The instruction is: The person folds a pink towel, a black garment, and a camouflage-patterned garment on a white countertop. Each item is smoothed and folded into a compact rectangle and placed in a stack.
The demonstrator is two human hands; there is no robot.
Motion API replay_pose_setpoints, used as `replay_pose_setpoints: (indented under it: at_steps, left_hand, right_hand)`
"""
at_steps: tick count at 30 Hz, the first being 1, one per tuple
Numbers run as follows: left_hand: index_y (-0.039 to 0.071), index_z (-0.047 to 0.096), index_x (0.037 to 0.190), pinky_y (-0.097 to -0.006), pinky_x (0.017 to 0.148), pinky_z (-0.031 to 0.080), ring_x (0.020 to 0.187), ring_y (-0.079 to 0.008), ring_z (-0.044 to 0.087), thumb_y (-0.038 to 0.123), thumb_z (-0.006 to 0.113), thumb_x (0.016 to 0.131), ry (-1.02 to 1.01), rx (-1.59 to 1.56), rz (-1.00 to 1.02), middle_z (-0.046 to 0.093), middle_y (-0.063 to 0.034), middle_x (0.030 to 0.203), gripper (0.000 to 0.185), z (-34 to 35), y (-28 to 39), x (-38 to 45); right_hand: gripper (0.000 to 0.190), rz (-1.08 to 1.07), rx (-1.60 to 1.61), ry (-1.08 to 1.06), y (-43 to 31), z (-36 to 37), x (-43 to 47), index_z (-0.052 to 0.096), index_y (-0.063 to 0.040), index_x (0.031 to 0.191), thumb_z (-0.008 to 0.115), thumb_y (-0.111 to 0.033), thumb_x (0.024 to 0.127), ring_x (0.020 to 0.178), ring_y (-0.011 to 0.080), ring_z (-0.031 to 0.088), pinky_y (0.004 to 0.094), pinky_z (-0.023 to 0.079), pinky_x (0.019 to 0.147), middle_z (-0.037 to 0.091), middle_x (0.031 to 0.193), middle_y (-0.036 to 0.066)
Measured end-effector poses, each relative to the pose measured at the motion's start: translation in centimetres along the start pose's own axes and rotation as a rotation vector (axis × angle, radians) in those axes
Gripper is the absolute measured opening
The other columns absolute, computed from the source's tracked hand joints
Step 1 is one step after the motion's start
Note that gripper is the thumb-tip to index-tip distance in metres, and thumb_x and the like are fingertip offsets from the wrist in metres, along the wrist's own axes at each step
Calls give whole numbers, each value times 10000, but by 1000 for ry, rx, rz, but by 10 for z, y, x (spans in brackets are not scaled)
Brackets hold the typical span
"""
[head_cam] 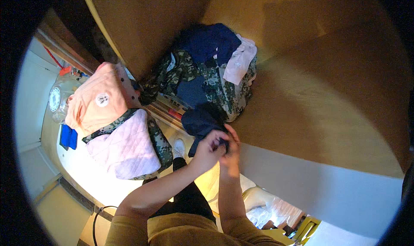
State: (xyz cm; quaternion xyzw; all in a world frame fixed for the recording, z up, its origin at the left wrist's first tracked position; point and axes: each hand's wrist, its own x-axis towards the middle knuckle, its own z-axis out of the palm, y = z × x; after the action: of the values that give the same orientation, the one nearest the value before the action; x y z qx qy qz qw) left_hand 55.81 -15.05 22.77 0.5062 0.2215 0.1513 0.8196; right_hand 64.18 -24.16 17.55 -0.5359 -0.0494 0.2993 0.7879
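My left hand (210,149) and my right hand (231,149) are close together, both gripping a dark cloth garment (202,121) that hangs forward from them. Just beyond lies a heap of clothes on the wooden cabinet floor: a navy garment (210,40), camouflage clothing (231,94) and a pale pink cloth (239,63). To the left, a folded peach garment (97,107) with a round white patch sits beside a folded pale pink quilted garment (129,149), which rests on camouflage cloth (158,142).
A clear round container (59,100) and a blue item (69,136) are at the far left. The cabinet's side panel (145,19) rises left of the heap, and its pale front edge (307,178) runs along the lower right. Plastic-wrapped items (262,213) lie below that edge.
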Motion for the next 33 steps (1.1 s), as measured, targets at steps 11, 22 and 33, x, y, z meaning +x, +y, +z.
replay_pose_setpoints:
  at_steps: [11,22,33]
  left_hand:
    - [37,617,980,-333,774,507,883,-287,641,4,634,824,-251,435,513,631,-127,957,160,-43,101,-132]
    - [3,358,1421,-371,1117,258,1330,-246,362,414,664,872,-348,149,345,407,-143,1394,750,-97,119,-182]
    - [-1,497,1290,-313,992,398,1142,-190,527,201,769,807,-367,148,279,550,-106,1223,590,-70,181,-252]
  right_hand:
    - [537,-328,442,-441,-136,73,-97,540,7,1272,523,-28,737,1249,349,517,463,374,1104,561,1318,198]
    - [194,-447,632,-510,-158,149,-189,508,-89,899,532,-6,726,1144,320,536,477,431,1006,594,1042,130]
    - [166,-394,511,-633,-184,172,-241,505,-109,885,585,27,835,1036,311,586,450,469,959,609,1009,129]
